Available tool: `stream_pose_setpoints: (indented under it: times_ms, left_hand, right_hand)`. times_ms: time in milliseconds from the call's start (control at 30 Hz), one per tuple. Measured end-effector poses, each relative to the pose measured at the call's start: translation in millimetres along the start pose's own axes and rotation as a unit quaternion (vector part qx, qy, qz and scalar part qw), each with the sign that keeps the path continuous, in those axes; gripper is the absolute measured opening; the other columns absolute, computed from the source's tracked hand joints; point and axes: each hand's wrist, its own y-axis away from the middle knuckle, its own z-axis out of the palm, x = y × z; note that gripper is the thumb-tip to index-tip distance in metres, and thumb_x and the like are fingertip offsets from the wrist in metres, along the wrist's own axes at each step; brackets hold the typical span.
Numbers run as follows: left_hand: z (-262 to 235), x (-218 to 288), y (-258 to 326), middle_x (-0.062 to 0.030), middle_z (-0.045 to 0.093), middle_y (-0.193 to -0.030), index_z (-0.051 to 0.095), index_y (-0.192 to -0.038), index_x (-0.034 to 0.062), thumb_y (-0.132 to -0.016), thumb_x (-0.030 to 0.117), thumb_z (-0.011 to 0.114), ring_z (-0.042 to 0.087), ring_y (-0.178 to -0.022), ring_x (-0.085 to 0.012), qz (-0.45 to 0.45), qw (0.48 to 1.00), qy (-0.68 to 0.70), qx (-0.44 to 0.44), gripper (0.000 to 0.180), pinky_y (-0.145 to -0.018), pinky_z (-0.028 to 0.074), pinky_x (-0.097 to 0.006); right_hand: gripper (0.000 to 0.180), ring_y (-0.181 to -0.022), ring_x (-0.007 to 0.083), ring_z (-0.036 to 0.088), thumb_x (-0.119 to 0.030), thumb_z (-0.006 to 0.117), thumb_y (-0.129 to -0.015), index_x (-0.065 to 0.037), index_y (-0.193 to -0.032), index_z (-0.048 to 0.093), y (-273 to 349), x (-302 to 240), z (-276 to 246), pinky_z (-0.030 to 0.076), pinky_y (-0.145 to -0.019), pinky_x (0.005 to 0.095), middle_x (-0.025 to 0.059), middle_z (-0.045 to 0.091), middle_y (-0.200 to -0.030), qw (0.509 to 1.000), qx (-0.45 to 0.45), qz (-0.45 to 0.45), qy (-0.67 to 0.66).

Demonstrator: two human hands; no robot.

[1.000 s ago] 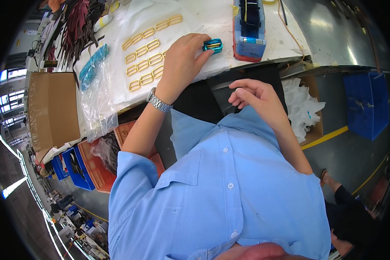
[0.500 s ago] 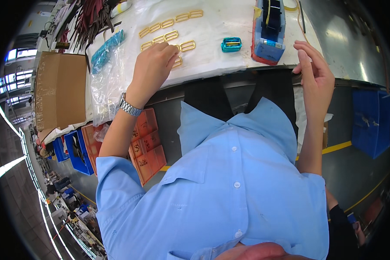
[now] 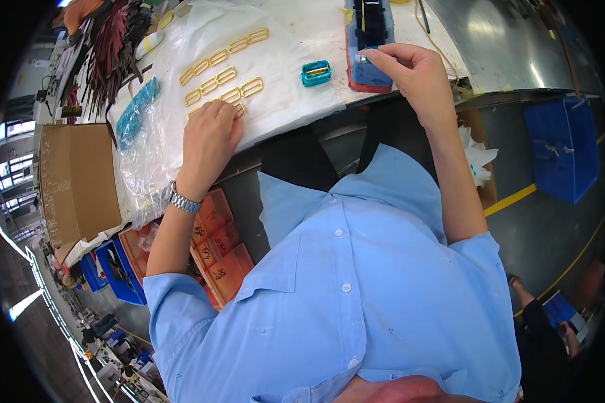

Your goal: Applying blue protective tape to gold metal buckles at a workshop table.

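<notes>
Flat gold slide buckles lie in several rows on a white-covered table. My left hand, with a metal watch at the wrist, is curled over the nearest row. Its fingers are closed on a buckle there, though the fingertips are mostly hidden. My right hand pinches with thumb and forefinger at the front end of a blue tape dispenser with a red base, on the tape end. Between the hands sits a teal-wrapped stack of gold buckles.
At the left are a teal-wrapped bundle, a clear plastic bag, a cardboard box and dark strips. Below the table stand orange bins and blue bins. Another person is at lower right.
My right hand has moved left and forward from beside the tape dispenser to its front end. My left hand stays at the nearest buckles. The whole view has shifted.
</notes>
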Motion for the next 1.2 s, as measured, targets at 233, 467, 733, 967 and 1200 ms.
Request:
stream_pose_setpoints:
  times_ms: [233,467,733,967,1200]
  left_hand:
    - [-9,-2,-14,-0.0076,0.075,-0.101,0.073,-0.103,0.0011,-0.093,0.006,0.077,0.07,-0.092,-0.0185,-0.149,0.97,0.186,0.048,0.011,-0.087,0.055,-0.03]
    - [-23,64,-33,0.0003,0.068,-0.089,0.074,-0.107,-0.0009,-0.099,0.007,0.077,0.058,-0.077,-0.0079,-0.266,0.639,0.721,-0.02,0.011,-0.073,0.047,-0.024]
    - [-13,161,-37,-0.0061,0.074,-0.1,0.073,-0.108,-0.0055,-0.097,-0.003,0.076,0.07,-0.087,-0.012,-0.199,0.687,0.698,0.05,0.012,-0.078,0.056,-0.023]
    - [19,169,-33,-0.0093,0.074,-0.102,0.079,-0.099,0.0,-0.084,-0.007,0.084,0.069,-0.089,-0.0147,-0.062,0.824,0.544,0.147,0.017,-0.074,0.053,-0.026]
    - [22,171,-33,-0.0092,0.074,-0.097,0.08,-0.096,0.0033,-0.083,-0.003,0.086,0.071,-0.087,-0.0187,-0.053,0.872,0.465,0.146,0.016,-0.072,0.055,-0.029]
  right_hand:
    - [0.021,-0.073,0.0105,0.074,-0.017,0.077,-0.1,0.002,-0.106,0.082,11,-18,-1,0.062,-0.07,0.0234,0.0094,0.08,-0.09,0.984,0.01,-0.007,-0.177]
    - [0.02,-0.07,0.0069,0.07,-0.017,0.072,-0.105,0.001,-0.106,0.08,91,-21,7,0.051,-0.056,0.0217,0.0104,0.082,-0.092,0.966,-0.07,0.112,-0.224]
    - [0.019,-0.085,0.0162,0.078,-0.008,0.064,-0.108,0.007,-0.115,0.073,112,3,13,0.064,-0.076,0.0279,0.0157,0.081,-0.102,0.954,-0.061,0.118,-0.269]
    - [0.026,-0.09,0.0162,0.078,-0.004,0.062,-0.108,0.01,-0.128,0.069,118,3,13,0.065,-0.08,0.0287,0.0149,0.08,-0.106,0.949,-0.064,0.12,-0.284]
    - [0.028,-0.092,0.0167,0.079,-0.002,0.061,-0.107,0.011,-0.132,0.068,121,2,15,0.065,-0.081,0.0283,0.0144,0.08,-0.106,0.95,-0.053,0.116,-0.285]
